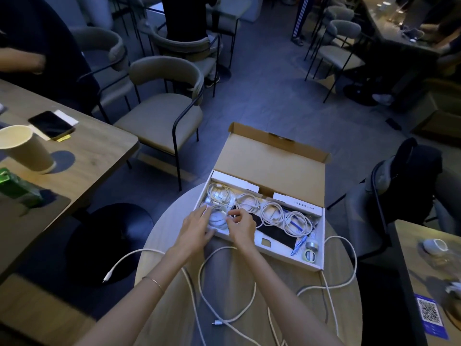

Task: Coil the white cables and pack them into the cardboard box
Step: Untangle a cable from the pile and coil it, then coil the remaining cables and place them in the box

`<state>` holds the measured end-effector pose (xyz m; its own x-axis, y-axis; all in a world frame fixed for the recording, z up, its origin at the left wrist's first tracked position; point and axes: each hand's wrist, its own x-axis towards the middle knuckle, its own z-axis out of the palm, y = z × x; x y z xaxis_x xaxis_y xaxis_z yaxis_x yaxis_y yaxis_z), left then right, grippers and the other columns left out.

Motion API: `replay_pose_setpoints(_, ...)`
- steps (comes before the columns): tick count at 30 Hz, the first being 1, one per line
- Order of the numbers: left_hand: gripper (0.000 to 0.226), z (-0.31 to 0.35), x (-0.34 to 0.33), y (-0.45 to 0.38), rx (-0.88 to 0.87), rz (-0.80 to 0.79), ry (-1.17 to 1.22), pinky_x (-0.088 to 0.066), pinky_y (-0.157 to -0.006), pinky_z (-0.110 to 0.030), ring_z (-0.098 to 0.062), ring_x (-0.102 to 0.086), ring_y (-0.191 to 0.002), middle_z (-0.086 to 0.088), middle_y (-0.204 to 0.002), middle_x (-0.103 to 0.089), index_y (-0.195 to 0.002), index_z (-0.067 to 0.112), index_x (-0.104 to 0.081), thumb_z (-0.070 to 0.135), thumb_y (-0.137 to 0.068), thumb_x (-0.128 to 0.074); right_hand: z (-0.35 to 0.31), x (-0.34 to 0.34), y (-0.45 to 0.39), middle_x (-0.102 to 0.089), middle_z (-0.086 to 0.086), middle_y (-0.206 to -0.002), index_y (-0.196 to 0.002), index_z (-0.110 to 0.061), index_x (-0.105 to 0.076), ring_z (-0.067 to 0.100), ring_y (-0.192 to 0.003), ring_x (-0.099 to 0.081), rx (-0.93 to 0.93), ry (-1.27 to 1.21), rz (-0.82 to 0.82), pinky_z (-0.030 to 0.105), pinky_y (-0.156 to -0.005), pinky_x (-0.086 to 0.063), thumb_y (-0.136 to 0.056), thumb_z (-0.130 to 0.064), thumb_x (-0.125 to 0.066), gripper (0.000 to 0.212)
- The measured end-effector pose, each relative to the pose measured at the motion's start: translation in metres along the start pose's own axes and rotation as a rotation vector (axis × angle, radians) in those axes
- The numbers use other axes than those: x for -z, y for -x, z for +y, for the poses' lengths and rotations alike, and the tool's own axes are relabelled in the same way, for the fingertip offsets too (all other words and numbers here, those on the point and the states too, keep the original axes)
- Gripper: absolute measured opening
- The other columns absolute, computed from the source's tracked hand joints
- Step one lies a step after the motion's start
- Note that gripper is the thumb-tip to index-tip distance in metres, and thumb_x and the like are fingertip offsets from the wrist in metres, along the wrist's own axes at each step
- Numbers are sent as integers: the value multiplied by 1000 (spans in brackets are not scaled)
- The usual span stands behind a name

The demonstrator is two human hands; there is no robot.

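An open cardboard box [270, 156] lies on a round table [164, 236], its lid folded back. Several coiled white cables [272, 212] sit in a row inside it. Both my hands reach into the box's near left corner over one coiled cable [216, 217]. My left hand [197, 227] lies with straight fingers on that coil. My right hand [240, 226] pinches the coil's right side with curled fingers. Loose white cables [224, 290] sprawl uncoiled over the table in front of the box, one plug hanging off the left edge.
The box also holds a dark cloth [277, 232], a blue pen [299, 244] and tape rolls [310, 253]. To the left, a wooden table [94, 156] carries a paper cup [27, 148] and a phone [51, 124]. Chairs [162, 113] stand beyond; people stand at the back.
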<state>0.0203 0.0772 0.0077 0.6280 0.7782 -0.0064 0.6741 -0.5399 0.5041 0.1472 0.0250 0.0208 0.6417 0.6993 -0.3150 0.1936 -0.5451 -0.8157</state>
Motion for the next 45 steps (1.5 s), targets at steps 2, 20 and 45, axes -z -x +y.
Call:
replay_pose_setpoints(2, 56, -8, 2, 15, 47, -6, 8, -44, -95, -40, -35, -53, -117, -15, -131, -54, -132, 11, -45, 22, -80, -63, 0, -3, 11, -55, -4, -71, -96, -7, -65, 15, -77, -54, 23, 11, -22, 21, -67, -37, -85, -6, -58, 13)
replay_pose_setpoints(20, 51, -138, 45, 141, 636, -103, -49, -27, -110, -38, -31, -33, -134, -14, -146, -38, -144, 5, -28, 16, -95, -38, 8, -149, 100, -67, 12, -95, -102, -7, -67, 25, -91, -62, 178, 246, -403, 24, -79, -44, -80, 2, -54, 27)
replay_pose_setpoints(45, 37, -9, 81, 76, 337, 22, 716, -40, -71, -33, -19, -53, -73, 0, -64, -49, -69, 15, -52, 17, -101, -33, -30, -2, 40, -59, 2, -71, -96, -12, -69, 11, -59, -46, 163, -129, -119, 19, -57, -39, -91, 0, -51, 23)
